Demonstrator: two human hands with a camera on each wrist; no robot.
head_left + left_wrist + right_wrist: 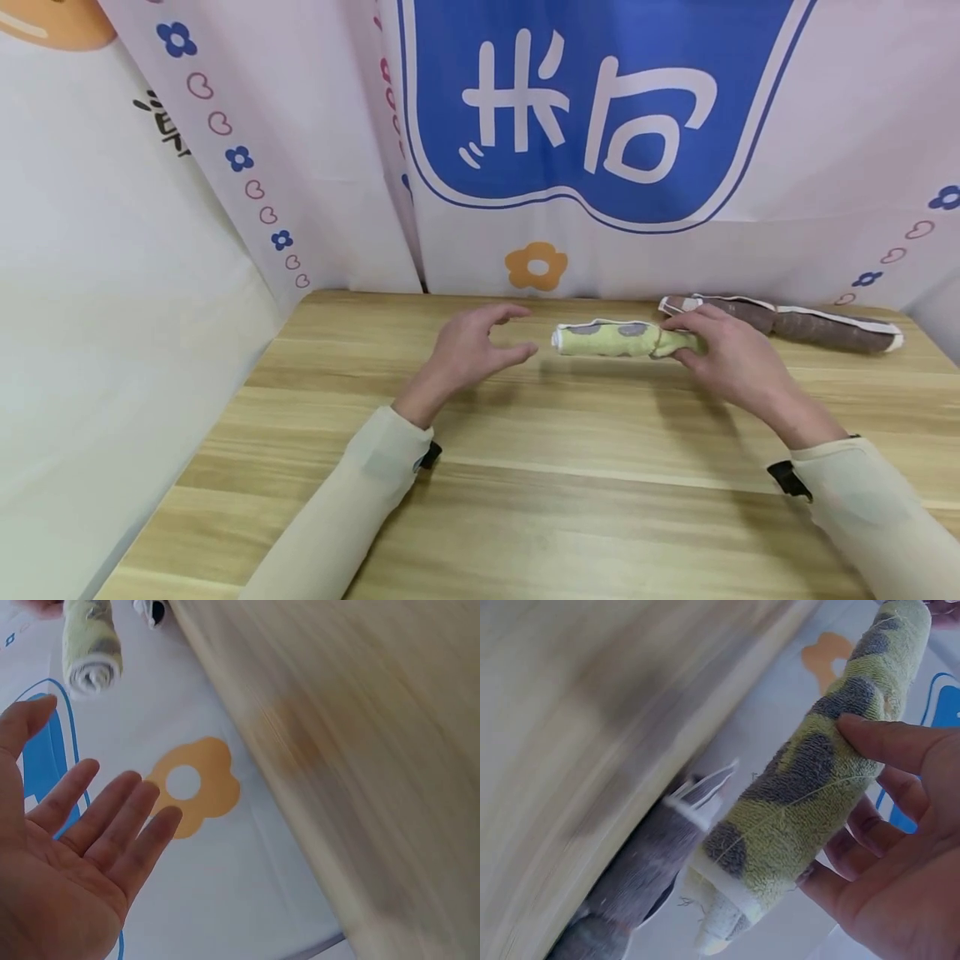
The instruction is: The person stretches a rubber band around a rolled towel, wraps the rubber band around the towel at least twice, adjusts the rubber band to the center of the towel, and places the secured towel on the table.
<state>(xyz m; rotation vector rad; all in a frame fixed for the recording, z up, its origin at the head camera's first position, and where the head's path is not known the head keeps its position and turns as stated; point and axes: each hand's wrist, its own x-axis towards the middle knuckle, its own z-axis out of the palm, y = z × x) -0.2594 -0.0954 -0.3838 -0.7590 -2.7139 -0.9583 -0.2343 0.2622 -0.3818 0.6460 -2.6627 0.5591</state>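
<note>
A rolled towel (611, 340), yellow-green with grey patches and a white edge, is held above the table by my right hand (731, 358). In the right wrist view the thumb presses one side of the rolled towel (802, 772) while the fingers curl behind it. My left hand (476, 354) is apart from the roll's left end, thumb and fingers spread with a gap between them. The left wrist view shows that palm (67, 885) bare and the spiral end of the roll (91, 675) beyond the fingertips.
A brown rolled towel (825, 327) with white edging lies at the back right of the wooden table (525, 500), near the wall. Behind the table hangs a printed cloth (345, 167) with a blue sign and flowers.
</note>
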